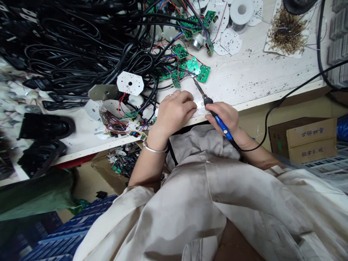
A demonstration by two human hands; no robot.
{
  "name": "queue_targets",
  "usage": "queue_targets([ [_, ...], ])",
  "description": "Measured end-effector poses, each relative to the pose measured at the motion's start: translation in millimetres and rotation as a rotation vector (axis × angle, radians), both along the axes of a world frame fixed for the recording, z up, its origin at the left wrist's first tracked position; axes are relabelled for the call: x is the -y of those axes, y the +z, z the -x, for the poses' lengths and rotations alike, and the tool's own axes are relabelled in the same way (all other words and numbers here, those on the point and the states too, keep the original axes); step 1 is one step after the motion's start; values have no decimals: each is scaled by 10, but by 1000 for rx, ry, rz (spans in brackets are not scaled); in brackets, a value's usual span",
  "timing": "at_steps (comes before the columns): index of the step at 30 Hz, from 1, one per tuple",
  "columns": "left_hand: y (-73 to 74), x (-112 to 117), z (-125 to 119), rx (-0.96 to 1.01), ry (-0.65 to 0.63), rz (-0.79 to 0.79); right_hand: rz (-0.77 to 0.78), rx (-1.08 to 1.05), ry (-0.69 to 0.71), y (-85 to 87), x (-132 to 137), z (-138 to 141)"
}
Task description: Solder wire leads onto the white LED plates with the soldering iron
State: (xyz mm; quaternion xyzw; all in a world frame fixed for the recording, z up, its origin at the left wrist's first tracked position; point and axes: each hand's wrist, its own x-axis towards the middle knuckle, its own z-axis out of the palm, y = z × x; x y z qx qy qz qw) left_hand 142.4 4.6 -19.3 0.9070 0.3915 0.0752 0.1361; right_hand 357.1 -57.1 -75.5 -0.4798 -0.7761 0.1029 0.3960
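Note:
My right hand [225,115] is closed around the blue handle of a soldering iron [221,125]. The iron's metal tip points up and away, close to the small green circuit boards [203,73]. At the table's front edge, my left hand [175,110] has its fingers bent and pressed together at the side of a white circuit board [201,108]. That board lies between my two hands, partly covered by the fingers. Red, blue and black wires run from the green boards back to a heap of black cables [95,47].
A solder spool [241,12] stands at the back beside white LED boards [231,40]. Far right lies a card with brown residue [288,34]. The iron's black cord [272,108] loops past the table edge. More wired boards [130,84] lie left; a cardboard box [311,139] sits below.

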Motion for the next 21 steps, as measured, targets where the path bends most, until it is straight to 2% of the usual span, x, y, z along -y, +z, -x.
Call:
queue_targets([
  [5, -21, 16, -96, -65, 45, 25, -22, 9, -16, 24, -9, 20],
  [12, -44, 22, -36, 44, 51, 22, -141, -45, -22, 33, -28, 36],
  [18, -59, -25, -103, 29, 137, 35, 11, -94, 20, 73, -20, -1],
  [21, -32, -38, -122, 23, 138, 42, 13, -241, 44, 99, 5, -22],
])
